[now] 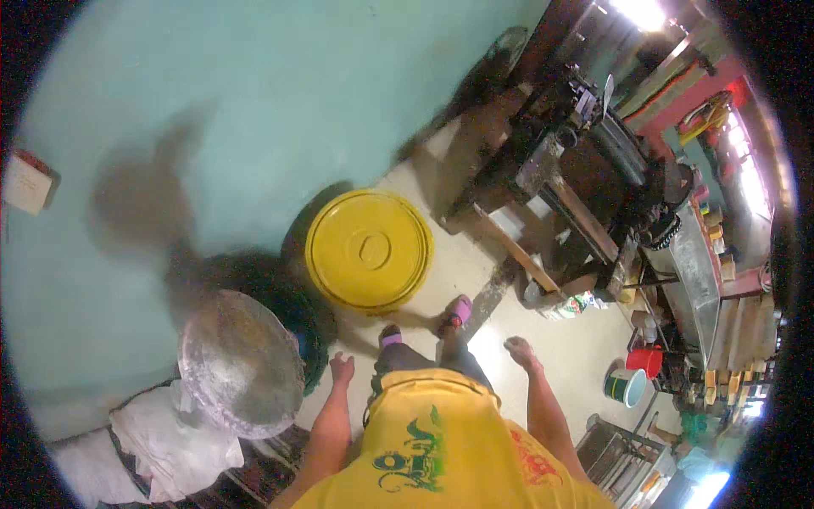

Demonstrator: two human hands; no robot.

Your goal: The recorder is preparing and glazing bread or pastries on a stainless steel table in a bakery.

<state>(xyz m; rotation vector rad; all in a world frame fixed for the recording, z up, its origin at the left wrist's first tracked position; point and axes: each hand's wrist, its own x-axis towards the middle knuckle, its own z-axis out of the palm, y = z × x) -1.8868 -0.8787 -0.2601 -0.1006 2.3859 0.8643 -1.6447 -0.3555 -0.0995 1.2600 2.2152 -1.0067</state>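
Both my arms hang at my sides. My left hand [342,371] is empty, its fingers loosely apart, close to the rim of a large round metal basin [242,365] dusted with whitish powder. That basin rests tilted over a dark green tub [315,352], which it partly hides. My right hand [521,351] hangs over the pale floor with nothing in it, fingers loosely bent and not closed. Ahead of my feet, against the wall, stands a drum with a round yellow lid [370,250]; the lid lies flat on top and neither hand touches it.
A dark machine on a frame [585,178] fills the far right, with a wooden bar [517,250] low along its side. White sacks [174,441] lie at the left. A red bucket [645,362] and a white bucket [626,388] stand right, near a metal rack [623,458].
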